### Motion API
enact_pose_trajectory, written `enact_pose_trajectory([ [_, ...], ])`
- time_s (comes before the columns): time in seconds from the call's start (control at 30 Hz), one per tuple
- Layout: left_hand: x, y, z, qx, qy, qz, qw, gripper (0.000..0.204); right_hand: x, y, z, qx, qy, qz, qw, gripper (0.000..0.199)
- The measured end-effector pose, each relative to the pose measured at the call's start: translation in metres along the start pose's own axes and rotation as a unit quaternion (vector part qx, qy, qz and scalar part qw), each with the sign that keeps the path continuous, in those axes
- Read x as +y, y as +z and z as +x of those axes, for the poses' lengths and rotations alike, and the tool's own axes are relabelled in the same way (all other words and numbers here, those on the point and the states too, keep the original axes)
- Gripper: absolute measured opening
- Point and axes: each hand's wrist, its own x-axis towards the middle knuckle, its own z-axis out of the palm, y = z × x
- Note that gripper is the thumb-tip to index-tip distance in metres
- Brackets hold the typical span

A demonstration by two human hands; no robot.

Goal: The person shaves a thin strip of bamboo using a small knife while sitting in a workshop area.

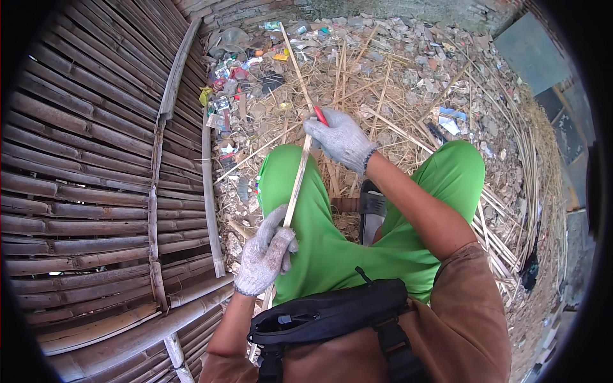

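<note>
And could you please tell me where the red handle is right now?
In the head view, the red handle is at upper middle, in the gloved right hand, just right of the pale strip.

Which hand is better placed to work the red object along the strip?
Probably the right: the right hand holds the red object beside the pale strip, while the left hand grips the strip nearer the body.

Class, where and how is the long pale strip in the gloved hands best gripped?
Probably grip the long pale strip at its bare stretch between the left hand and right hand, from above, pinching both long edges: it is narrow, slants over the green trouser leg, and the red object sits farther up.
</note>
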Motion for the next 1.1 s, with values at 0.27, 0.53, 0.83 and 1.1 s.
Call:
enact_pose_trajectory([
  [0.27, -0.007, -0.011, -0.006, 0.044, -0.088, -0.135, 0.986, 0.054, 0.009, 0.009, -0.018, 0.006, -0.074, -0.168, 0.983, 0.053],
  [0.53, -0.004, -0.015, -0.001, -0.033, -0.107, -0.219, 0.969, 0.045, 0.002, 0.004, -0.046, -0.045, -0.194, -0.331, 0.922, 0.044],
  [0.83, -0.002, -0.012, 0.003, -0.032, -0.112, -0.242, 0.963, 0.042, -0.011, 0.005, -0.044, -0.078, -0.163, -0.381, 0.907, 0.063],
  [1.1, -0.004, -0.009, 0.002, -0.023, -0.112, -0.245, 0.963, 0.040, -0.018, 0.006, -0.034, -0.138, -0.134, -0.403, 0.895, 0.073],
])
